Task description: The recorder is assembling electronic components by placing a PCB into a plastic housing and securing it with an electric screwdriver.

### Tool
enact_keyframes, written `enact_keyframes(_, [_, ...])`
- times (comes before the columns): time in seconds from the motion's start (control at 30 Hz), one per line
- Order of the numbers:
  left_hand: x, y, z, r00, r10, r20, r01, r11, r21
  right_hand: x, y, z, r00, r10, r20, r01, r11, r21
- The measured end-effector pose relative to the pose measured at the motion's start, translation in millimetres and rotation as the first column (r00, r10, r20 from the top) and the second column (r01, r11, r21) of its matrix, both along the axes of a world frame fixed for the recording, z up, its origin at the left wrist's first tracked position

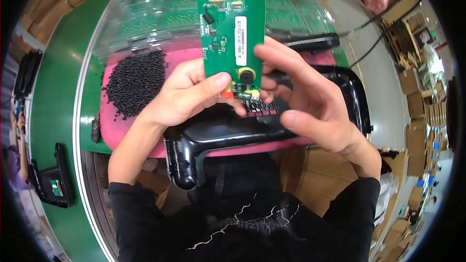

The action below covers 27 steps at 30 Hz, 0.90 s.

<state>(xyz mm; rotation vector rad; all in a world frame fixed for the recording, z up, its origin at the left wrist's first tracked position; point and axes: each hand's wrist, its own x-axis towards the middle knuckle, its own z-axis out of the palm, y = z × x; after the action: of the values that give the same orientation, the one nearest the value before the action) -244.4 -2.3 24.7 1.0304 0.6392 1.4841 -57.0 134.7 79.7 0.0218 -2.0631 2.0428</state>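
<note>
Upright in front of me is a green circuit board (221, 60) with small components, a white label and a round black part near its lower edge. My left hand (182, 94) grips its lower left, the thumb pressed on the face and other fingers behind. My right hand (323, 102) is at the board's right side, fingers and thumb apart. Its index fingertip overlaps the board's right edge; whether it touches, I cannot tell. Under both hands a glossy black plastic housing (228, 128) rests on a pink mat (109, 128), with a slotted area partly hidden by my fingers.
Small black screws (136, 85) are heaped at the mat's left. Behind stand clear plastic trays (160, 14) of green boards. A long black object (310, 41) lies at the back right, near black cables. Another black housing (68, 184) sits farther left, near a person (17, 162).
</note>
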Motion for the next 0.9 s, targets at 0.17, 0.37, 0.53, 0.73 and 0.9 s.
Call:
enact_keyframes(0.17, [0.4,-6.1,-0.1,0.915,-0.108,-0.389,0.005,0.967,-0.255,9.9,25.6,-12.6,0.878,-0.189,-0.440,0.474,0.475,0.741])
enact_keyframes(0.37, [5.3,-4.0,7.5,0.672,-0.266,-0.692,0.087,0.955,-0.283,10.1,22.4,-21.8,0.951,-0.134,-0.278,0.309,0.423,0.852])
enact_keyframes(0.53, [-4.3,-10.2,3.2,0.736,-0.079,-0.672,-0.104,0.968,-0.228,8.8,24.0,-29.1,0.915,-0.305,-0.262,0.400,0.623,0.672])
enact_keyframes(0.73, [-4.8,-10.7,0.4,0.834,0.184,-0.520,-0.291,0.947,-0.132,6.8,35.2,-34.1,0.910,-0.359,0.209,0.344,0.933,0.106])
enact_keyframes(0.9, [-15.1,-10.3,-3.7,0.754,0.153,-0.639,-0.267,0.960,-0.085,9.2,43.7,-45.2,0.903,-0.306,0.302,0.331,0.943,-0.032])
